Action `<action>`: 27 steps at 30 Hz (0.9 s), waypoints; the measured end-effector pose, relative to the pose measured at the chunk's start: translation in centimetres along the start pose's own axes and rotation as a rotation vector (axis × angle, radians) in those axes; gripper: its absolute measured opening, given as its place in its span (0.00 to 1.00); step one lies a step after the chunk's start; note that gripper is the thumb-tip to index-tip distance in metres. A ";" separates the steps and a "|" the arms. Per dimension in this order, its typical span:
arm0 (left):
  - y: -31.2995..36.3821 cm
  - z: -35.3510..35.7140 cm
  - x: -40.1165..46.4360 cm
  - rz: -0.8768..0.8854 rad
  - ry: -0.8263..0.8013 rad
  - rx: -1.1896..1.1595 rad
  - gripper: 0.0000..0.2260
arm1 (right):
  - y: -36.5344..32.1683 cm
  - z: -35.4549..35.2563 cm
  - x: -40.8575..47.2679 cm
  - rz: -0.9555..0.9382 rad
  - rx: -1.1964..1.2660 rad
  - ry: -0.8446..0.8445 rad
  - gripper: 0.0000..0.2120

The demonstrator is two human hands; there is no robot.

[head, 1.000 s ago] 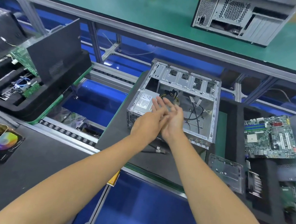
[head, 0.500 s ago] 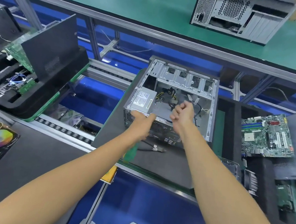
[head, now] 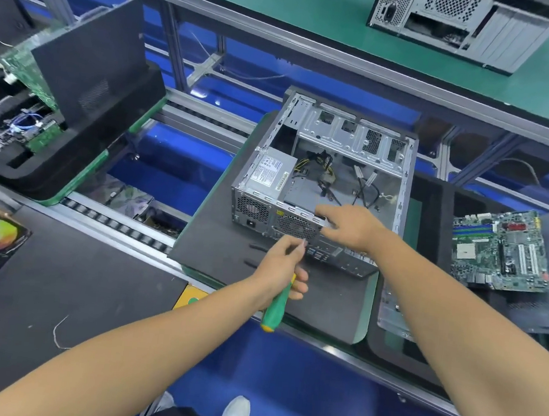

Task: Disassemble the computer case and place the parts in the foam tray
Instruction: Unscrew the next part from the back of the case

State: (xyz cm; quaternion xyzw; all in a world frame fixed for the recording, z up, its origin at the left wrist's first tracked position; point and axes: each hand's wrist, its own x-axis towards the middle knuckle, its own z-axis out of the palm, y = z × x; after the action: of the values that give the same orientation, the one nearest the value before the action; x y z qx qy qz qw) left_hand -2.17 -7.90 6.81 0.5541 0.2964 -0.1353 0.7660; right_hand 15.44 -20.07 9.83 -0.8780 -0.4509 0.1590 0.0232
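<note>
Open computer case [head: 329,179] sat on a dark mat on the worktop [head: 90,290], power supply [head: 271,170] in its left near corner. Left hand [head: 282,269] gripped a green screwdriver [head: 277,305] near the rear panel; right hand [head: 351,227] gripped the near top rim. Sheet-metal shell looked rigid, fairly heavy, edges likely sharp: best held by the frame rims. Motherboard [head: 500,249] lay in the foam tray [head: 434,203] at right.
</note>
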 end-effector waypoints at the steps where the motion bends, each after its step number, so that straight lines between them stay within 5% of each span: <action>1: -0.1 0.3 0.4 0.029 0.008 0.030 0.06 | 0.2 0.1 -0.1 -0.004 -0.011 -0.009 0.12; 11: -0.3 1.1 1.6 0.242 -0.043 0.086 0.08 | 1.1 2.1 0.2 0.059 -0.020 0.025 0.09; 27: -0.9 1.2 1.3 0.264 -0.019 0.122 0.13 | 1.3 2.3 0.2 -0.004 0.109 -0.069 0.06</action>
State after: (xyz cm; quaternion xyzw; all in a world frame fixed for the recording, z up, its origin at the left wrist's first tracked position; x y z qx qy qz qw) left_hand -1.29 -9.13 5.62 0.6324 0.2048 -0.0564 0.7449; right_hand 15.88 -20.87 7.35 -0.8686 -0.4438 0.2134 0.0557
